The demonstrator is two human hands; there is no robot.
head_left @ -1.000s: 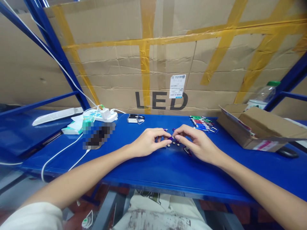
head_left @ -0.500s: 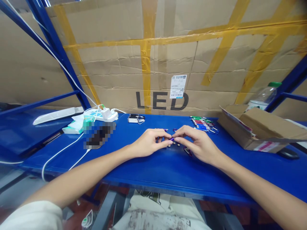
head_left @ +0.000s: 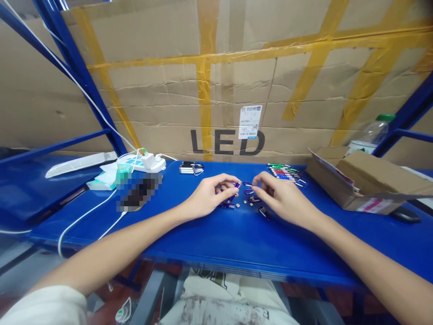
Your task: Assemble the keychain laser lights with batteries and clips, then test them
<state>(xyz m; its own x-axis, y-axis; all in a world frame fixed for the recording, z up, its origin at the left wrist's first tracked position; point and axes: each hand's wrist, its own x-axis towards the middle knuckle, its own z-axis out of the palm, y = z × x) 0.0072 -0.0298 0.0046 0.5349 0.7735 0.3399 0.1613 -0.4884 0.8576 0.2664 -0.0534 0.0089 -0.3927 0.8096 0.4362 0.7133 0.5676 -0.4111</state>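
My left hand (head_left: 211, 195) is closed around a small purple metal tube (head_left: 237, 185), its upper end showing between thumb and fingers. Another purple tube (head_left: 227, 206) lies on the table beneath that hand. Just right of it, my right hand (head_left: 279, 194) has thumb and index fingertips drawn together; whatever they pinch, if anything, is too small to make out. Purple carabiner clips lie by its fingertips, among them an upper clip (head_left: 248, 184) and a lower one (head_left: 264, 213). Small silver button cells (head_left: 238, 205) rest on the table between the hands.
Green, red and blue tubes with clips (head_left: 286, 174) lie in a row behind my right hand. Black and silver ones (head_left: 191, 168) sit at the back. An open cardboard box (head_left: 368, 180) stands right; a phone (head_left: 140, 192), cables and a power strip (head_left: 149, 164) are left.
My hands have drawn apart from where they met at a purple piece. The tube stays in my left hand, while my right hand has moved a little to the right.
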